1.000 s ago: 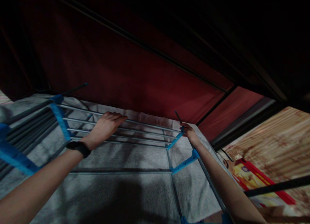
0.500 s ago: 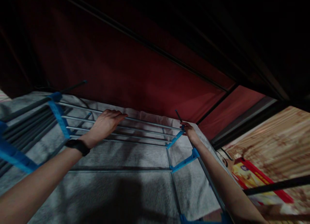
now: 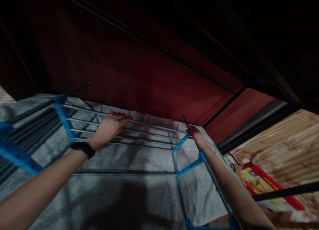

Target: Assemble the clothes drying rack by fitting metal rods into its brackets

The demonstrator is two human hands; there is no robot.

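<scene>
A folding drying rack [image 3: 149, 137] with grey metal rods and blue plastic joints stands over a grey towel-like cloth [image 3: 129, 196]. My left hand [image 3: 109, 127], a black band on its wrist, lies across the rack's far rods with the fingers curled over the outermost one. My right hand [image 3: 195, 134] is closed at the rack's far right corner, next to a blue joint [image 3: 181, 142] and a thin dark rod sticking up. What the right fingers hold is hard to make out.
A dark red wall or curtain [image 3: 139, 74] rises right behind the rack. A raised wing of the rack with blue bars [image 3: 15, 153] is at the left. At the right lie a red and yellow package [image 3: 261, 187] and a patterned brown surface [image 3: 286, 147].
Almost nothing differs; both hands stay on the rack, and the view has shifted very slightly.
</scene>
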